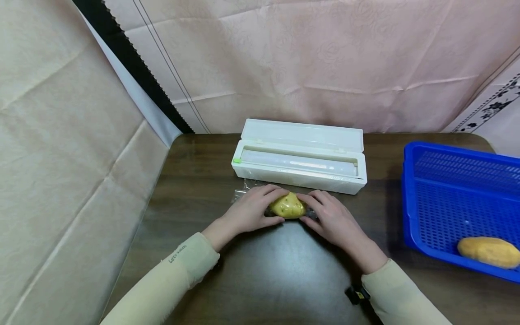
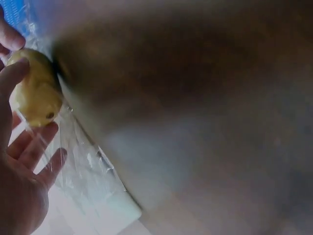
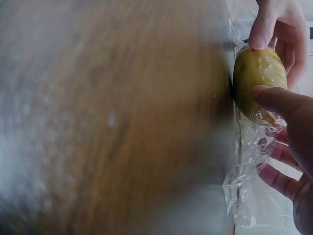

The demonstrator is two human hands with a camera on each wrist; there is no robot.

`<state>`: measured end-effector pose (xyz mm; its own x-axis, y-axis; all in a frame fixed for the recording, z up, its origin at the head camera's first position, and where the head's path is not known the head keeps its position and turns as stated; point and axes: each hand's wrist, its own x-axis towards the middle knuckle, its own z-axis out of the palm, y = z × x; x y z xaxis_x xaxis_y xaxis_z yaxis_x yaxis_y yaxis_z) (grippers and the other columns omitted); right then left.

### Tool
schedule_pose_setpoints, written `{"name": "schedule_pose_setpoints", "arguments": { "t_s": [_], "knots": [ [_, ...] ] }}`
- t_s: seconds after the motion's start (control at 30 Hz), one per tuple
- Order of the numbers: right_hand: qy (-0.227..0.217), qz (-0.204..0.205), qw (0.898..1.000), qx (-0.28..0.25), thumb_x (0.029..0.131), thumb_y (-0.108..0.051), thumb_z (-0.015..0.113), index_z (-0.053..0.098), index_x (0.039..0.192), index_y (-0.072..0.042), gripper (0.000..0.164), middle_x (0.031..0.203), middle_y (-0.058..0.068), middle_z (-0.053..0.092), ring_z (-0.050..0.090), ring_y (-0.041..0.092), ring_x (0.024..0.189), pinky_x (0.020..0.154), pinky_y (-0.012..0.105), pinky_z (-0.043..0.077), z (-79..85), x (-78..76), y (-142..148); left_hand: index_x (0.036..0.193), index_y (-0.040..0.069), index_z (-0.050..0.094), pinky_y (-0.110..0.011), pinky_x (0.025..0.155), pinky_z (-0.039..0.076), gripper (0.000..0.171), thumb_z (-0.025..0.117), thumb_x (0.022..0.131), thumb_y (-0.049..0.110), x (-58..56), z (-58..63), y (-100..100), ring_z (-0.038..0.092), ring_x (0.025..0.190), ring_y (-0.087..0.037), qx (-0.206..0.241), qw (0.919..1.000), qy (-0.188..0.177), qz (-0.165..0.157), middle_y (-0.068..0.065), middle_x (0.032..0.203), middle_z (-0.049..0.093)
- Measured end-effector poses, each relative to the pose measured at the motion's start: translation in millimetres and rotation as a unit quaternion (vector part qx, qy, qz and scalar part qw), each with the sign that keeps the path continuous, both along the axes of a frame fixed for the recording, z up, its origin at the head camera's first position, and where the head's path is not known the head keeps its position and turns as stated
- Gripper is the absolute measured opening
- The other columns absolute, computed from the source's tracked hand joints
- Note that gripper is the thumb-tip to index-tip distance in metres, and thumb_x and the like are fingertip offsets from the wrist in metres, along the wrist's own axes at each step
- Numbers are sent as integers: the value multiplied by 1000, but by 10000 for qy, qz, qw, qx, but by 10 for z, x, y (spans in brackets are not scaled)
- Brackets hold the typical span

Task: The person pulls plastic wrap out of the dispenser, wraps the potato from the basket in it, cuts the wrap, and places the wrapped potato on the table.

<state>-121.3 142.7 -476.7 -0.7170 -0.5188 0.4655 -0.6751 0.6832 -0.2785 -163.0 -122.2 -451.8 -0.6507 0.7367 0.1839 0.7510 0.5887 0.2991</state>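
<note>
A yellow potato [image 1: 288, 206] with clear cling film [image 3: 249, 161] around it lies on the table between both hands. My left hand [image 1: 253, 207] grips its left end, thumb on the near side and fingers on the far side. From the right, my right hand [image 1: 331, 219] holds the other end the same way. In the left wrist view the potato [image 2: 36, 93] shows a dark spot near its end, and loose film trails off past the fingers. Crumpled film also hangs from the potato [image 3: 254, 73] in the right wrist view.
Just beyond the hands stands a white cling film box [image 1: 264, 174], lid up, with a film roll [image 1: 298, 162] inside. A blue plastic basket [image 1: 412, 203] sits at the right with another potato [image 1: 489, 252] in it. The brown table [image 1: 276, 280] meets a cloth backdrop behind.
</note>
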Motion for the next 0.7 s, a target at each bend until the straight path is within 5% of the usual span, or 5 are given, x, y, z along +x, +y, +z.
{"name": "schedule_pose_setpoints", "arguments": {
  "t_s": [0.13,0.33,0.53,0.7],
  "knots": [
    [0,11,10000,52,85,-20,93,67,138,-4,61,116,11,67,68,29,97,82,47,58,9,-1,-10,148,15,63,-48,112,50,66,87,91,38,24,63,-79,62,134,-29,237,9995,192,31,-8,150,62],
    [-44,-17,9999,107,85,-22,93,67,137,-5,61,114,10,67,68,28,94,79,46,58,28,9,-19,134,12,72,-44,106,53,55,89,89,40,74,103,-186,66,121,-24,380,9963,750,177,-5,130,69],
    [-103,-57,9999,69,85,-21,93,67,137,-5,60,114,10,67,68,27,93,78,46,58,39,23,-9,139,13,69,-46,106,52,58,84,93,44,67,82,-180,65,122,-23,-112,9985,541,50,-3,131,69],
    [-162,-45,9998,74,85,-21,93,66,138,-6,61,116,10,67,68,26,96,78,45,59,37,18,-12,136,13,68,-47,104,53,54,86,92,39,15,54,-152,66,120,-24,-106,9993,367,55,-3,130,69]
  ]
}}
